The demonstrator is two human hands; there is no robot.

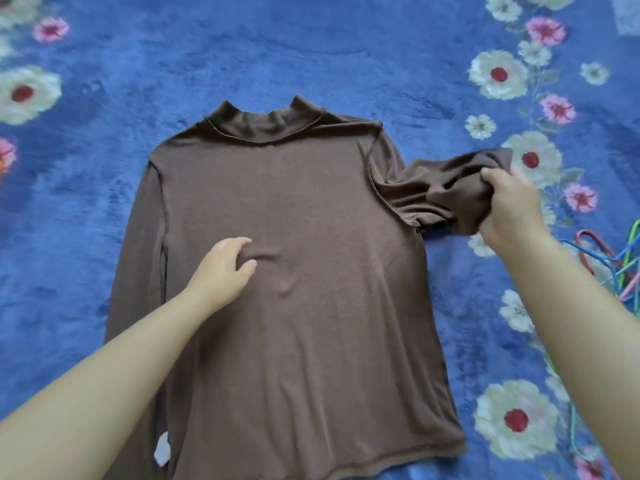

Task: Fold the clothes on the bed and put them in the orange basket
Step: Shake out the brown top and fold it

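Observation:
A brown long-sleeved top (311, 271) with a high collar lies flat on the blue flowered bed cover (242, 46), collar pointing away from me. My left hand (223, 268) rests on the middle of the top with fingers loosely bent, pressing the cloth. My right hand (509, 209) grips the bunched right sleeve (446, 188), held out to the right of the body. The left sleeve lies straight along the top's left side. The orange basket is not in view.
Several coloured plastic hangers (620, 261) lie at the right edge of the bed cover. A small white label (162, 450) shows at the top's lower left hem.

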